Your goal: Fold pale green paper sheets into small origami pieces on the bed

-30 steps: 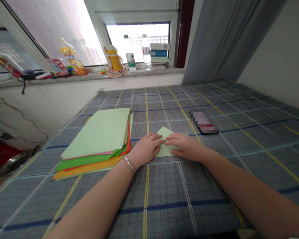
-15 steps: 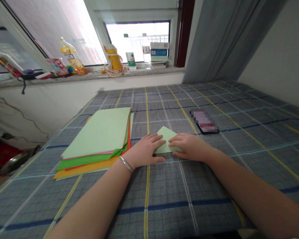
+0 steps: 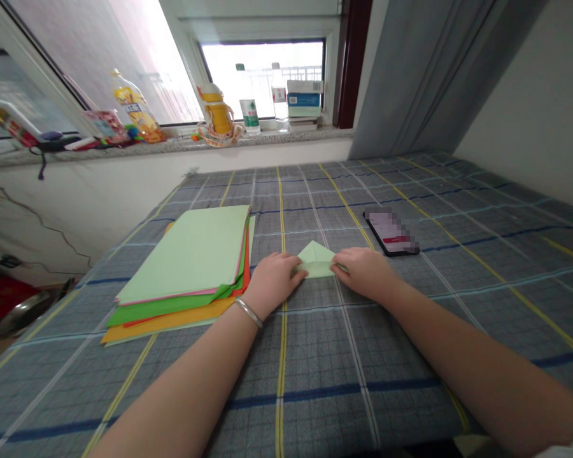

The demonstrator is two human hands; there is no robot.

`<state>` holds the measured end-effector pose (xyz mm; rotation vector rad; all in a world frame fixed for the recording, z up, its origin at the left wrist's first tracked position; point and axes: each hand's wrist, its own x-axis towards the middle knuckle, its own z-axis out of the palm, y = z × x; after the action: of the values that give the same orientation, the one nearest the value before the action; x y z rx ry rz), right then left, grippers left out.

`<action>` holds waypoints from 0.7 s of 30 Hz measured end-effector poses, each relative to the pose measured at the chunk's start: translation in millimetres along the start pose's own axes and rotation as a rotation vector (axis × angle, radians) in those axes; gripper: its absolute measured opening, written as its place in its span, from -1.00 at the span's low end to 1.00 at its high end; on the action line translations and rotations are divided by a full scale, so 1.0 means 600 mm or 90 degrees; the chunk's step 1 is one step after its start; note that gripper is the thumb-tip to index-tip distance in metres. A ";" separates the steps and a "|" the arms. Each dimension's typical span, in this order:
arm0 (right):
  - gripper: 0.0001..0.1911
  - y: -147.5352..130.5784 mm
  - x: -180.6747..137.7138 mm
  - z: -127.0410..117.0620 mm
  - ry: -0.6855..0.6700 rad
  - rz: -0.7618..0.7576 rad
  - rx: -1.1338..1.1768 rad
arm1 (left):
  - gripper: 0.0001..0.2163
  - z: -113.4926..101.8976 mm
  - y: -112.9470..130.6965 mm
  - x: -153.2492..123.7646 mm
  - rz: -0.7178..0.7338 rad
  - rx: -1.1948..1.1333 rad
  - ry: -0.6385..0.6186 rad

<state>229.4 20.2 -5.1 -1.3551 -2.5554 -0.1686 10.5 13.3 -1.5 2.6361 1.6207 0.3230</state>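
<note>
A small sheet of pale green paper (image 3: 316,254) lies on the plaid cloth, folded to a peak at the far side, with a strip turned up along its near edge. My left hand (image 3: 275,280), with a silver bangle at the wrist, pinches the left end of that strip between thumb and fingers. At the opposite end, my right hand (image 3: 363,270) grips the paper in the same way. The fingertips partly cover both side corners of the paper.
Left of my hands lies a stack of coloured paper (image 3: 195,254), pale green on top. A phone (image 3: 391,232) rests to the right. Bottles, a yellow cup (image 3: 218,117) and boxes (image 3: 304,98) stand on the windowsill (image 3: 172,148) beyond the plaid cloth (image 3: 325,356).
Both hands have gone from lying spread on the paper to pinching its two ends. The near edge of the paper is now folded up, away from me.
</note>
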 end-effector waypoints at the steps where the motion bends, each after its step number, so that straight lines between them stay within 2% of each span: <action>1: -0.75 0.002 0.003 0.004 0.005 -0.005 -0.008 | -0.80 0.004 -0.003 0.002 -0.012 -0.012 0.004; 7: -0.75 0.011 0.014 0.026 0.039 -0.013 -0.031 | -0.80 0.017 -0.017 0.008 -0.032 -0.078 0.025; 13: -0.78 0.007 0.018 0.031 0.043 0.005 -0.049 | -0.82 0.021 -0.026 0.008 -0.063 -0.092 0.040; 21: -0.77 0.008 0.017 0.028 0.068 0.029 -0.031 | -0.82 0.017 -0.049 0.008 -0.114 -0.171 0.002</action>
<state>225.1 34.6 -18.7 -1.3818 -2.4465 -0.2891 -11.2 31.9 -14.7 2.2791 1.6673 0.4989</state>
